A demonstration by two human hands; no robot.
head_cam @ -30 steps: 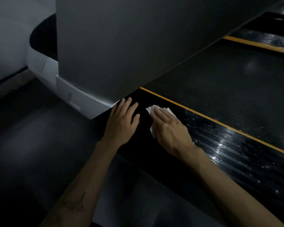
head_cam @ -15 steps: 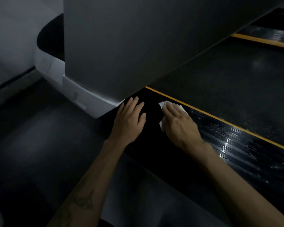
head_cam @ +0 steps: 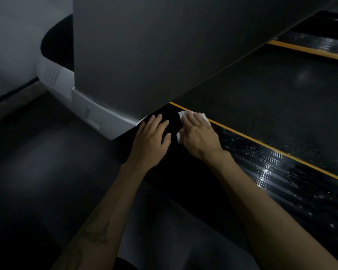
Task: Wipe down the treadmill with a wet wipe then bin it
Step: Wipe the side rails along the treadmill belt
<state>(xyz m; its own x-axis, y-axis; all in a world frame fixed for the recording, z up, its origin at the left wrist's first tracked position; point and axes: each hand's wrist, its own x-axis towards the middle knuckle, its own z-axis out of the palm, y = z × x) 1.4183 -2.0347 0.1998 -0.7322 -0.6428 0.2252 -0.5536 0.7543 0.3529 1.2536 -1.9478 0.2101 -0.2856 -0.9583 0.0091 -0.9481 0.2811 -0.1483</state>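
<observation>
The treadmill's black ribbed side rail (head_cam: 271, 172) runs from centre to lower right, edged by a yellow stripe, with wet drops shining on it. A white wet wipe (head_cam: 180, 114) lies on the rail's front end, mostly covered by my right hand (head_cam: 198, 135), which presses it down with flat fingers. My left hand (head_cam: 151, 139) rests flat on the rail just to the left, fingers straight, holding nothing. The dark running belt (head_cam: 271, 98) lies beyond the stripe.
A large grey upright column (head_cam: 144, 55) of the treadmill overhangs the rail right above my fingertips. Its white base cover (head_cam: 98, 117) sits to the left. The far rail with a second yellow stripe (head_cam: 310, 51) is at top right. Dark floor (head_cam: 37, 162) lies left.
My right hand has slid the wipe forward along the rail toward the grey column. My left hand has stayed planted beside it, and the view has shifted slightly.
</observation>
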